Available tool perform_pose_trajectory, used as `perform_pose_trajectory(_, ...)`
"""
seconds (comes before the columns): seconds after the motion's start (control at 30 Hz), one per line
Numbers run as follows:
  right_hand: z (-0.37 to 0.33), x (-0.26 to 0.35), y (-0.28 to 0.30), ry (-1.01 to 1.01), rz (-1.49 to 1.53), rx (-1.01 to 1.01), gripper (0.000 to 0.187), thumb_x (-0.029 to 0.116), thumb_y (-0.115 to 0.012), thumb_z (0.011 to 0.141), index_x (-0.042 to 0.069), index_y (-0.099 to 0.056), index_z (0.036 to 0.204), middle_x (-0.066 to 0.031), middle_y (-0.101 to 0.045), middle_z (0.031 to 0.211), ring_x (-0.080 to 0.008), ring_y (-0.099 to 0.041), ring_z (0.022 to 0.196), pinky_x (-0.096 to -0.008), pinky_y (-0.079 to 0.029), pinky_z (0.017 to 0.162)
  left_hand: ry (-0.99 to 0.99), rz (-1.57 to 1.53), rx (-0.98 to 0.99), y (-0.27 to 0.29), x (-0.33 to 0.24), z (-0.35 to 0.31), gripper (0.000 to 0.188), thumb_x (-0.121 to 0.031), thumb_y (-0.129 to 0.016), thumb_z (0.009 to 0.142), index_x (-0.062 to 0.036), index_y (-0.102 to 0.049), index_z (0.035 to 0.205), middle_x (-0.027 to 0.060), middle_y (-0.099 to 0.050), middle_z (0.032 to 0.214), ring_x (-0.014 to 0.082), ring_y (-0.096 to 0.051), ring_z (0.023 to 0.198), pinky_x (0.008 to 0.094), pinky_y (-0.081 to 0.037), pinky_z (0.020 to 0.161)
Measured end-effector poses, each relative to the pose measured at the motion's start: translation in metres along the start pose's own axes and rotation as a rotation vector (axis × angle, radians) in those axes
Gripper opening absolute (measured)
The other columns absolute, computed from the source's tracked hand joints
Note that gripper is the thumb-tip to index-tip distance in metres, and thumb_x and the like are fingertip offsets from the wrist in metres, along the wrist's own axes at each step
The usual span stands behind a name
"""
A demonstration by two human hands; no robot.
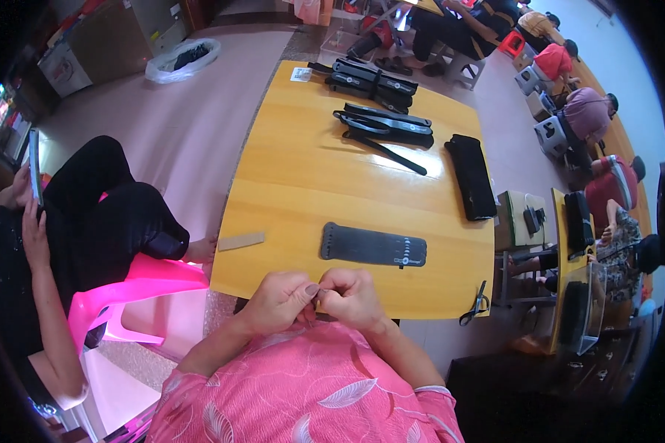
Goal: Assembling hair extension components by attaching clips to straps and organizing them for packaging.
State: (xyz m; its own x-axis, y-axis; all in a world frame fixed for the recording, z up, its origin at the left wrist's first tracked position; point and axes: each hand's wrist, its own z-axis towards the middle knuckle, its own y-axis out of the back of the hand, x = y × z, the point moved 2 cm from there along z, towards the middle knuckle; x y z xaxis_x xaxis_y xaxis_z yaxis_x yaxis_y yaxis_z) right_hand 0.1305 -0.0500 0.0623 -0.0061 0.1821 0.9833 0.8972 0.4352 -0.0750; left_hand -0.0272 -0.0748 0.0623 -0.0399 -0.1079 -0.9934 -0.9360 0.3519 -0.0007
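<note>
My left hand (279,301) and my right hand (353,299) meet at the table's near edge, above my lap. Both are closed, thumbs and fingers pinched together around something too small to make out. Just beyond them a flat dark grey strap-like piece (369,245) lies on the yellow table (303,184), with a row of small marks and a round pale print near its right end. To the right, at the table's corner, is a pair of dark-handled scissors (477,304). Left of my hands lies a narrow brown strip (241,241), apparently cardboard.
Bundled black straps (373,83) lie at the table's far end, with looser ones (388,129) nearer and a black folded piece (469,177) along the right edge. On the left, a person holding a tablet sits beside a pink plastic chair (137,292). Several people work at right.
</note>
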Motion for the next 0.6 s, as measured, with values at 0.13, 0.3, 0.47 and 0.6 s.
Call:
perform_pose_trajectory(0.13, -0.002, -0.010, 0.006, -0.012, 0.068, -0.054, 0.008, -0.002, -0.055, 0.073, -0.001, -0.058, 0.066, -0.0022, -0.055, 0.061, -0.0062, -0.049, 0.055, -0.0218, -0.038, 0.048, 0.105, -0.194, -0.108, 0.002, 0.004, -0.001, 0.029, -0.021, -0.049, 0.097, 0.0017, -0.058, 0.081, 0.0078, -0.060, 0.068, 0.0123, -0.059, 0.054, 0.0232, -0.047, 0.049)
perform_pose_trajectory(0.3, -0.008, 0.006, 0.045, 0.038, 0.219, -0.153, 0.009, -0.004, -0.053, 0.072, -0.001, -0.058, 0.066, -0.0064, -0.057, 0.063, -0.0108, -0.054, 0.056, -0.0218, -0.039, 0.048, 0.055, -0.356, -0.396, 0.029, 0.022, -0.005, 0.025, -0.016, -0.047, 0.097, 0.0026, -0.057, 0.083, 0.0100, -0.062, 0.072, 0.0118, -0.059, 0.057, 0.0232, -0.048, 0.051)
perform_pose_trajectory(0.47, -0.003, 0.036, -0.002, 0.406, -0.418, 0.043, 0.022, 0.012, -0.073, 0.074, -0.001, -0.060, 0.086, -0.0099, -0.058, 0.070, -0.0181, -0.057, 0.060, -0.0285, -0.045, 0.053, -0.084, -0.118, -0.243, 0.013, -0.012, -0.016, 0.019, -0.006, -0.049, 0.094, 0.0013, -0.057, 0.079, 0.0075, -0.060, 0.075, 0.0114, -0.058, 0.064, 0.0227, -0.047, 0.058)
perform_pose_trajectory(0.6, -0.003, 0.026, -0.016, 0.491, -0.425, 0.079, 0.022, 0.014, -0.072, 0.079, -0.001, -0.061, 0.090, -0.0134, -0.059, 0.074, -0.0266, -0.060, 0.065, -0.0333, -0.047, 0.057, -0.056, -0.205, -0.209, 0.011, -0.015, -0.024, 0.015, -0.004, -0.050, 0.092, 0.0012, -0.055, 0.079, 0.0069, -0.058, 0.077, 0.0111, -0.056, 0.068, 0.0236, -0.046, 0.060)
